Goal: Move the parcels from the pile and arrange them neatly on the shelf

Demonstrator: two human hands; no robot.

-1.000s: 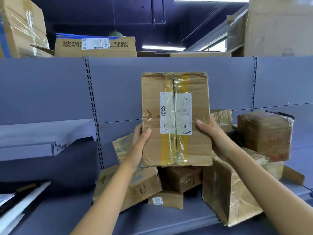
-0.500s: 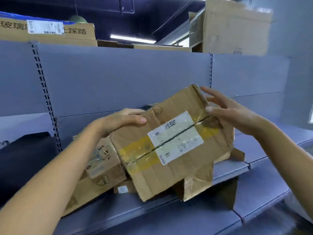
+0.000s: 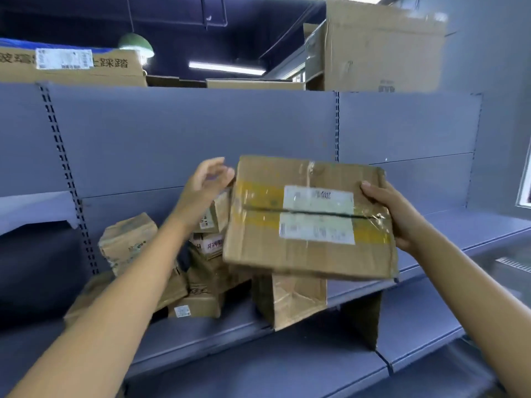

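A flat cardboard parcel [image 3: 310, 219] with yellow tape and a white label hangs level above the grey shelf [image 3: 431, 254]. My right hand [image 3: 393, 214] grips its right edge, thumb on top. My left hand [image 3: 207, 182] is off the parcel, just left of its upper left corner, fingers apart and blurred. Behind and below my left arm lies the pile of parcels [image 3: 201, 254], several brown boxes tumbled on the shelf. An upright taped box [image 3: 293, 300] stands under the held parcel.
Large cartons [image 3: 382, 47] and a printed box [image 3: 71, 67] sit on top of the shelf unit. A dark cardboard piece [image 3: 362, 320] stands at the shelf joint. The shelf stretches bare to the right. A lower shelf [image 3: 258, 366] runs along the front.
The parcel went from upright to tilted to flat and moved right. My left hand let go of it; my right hand now holds it alone. The view swung right.
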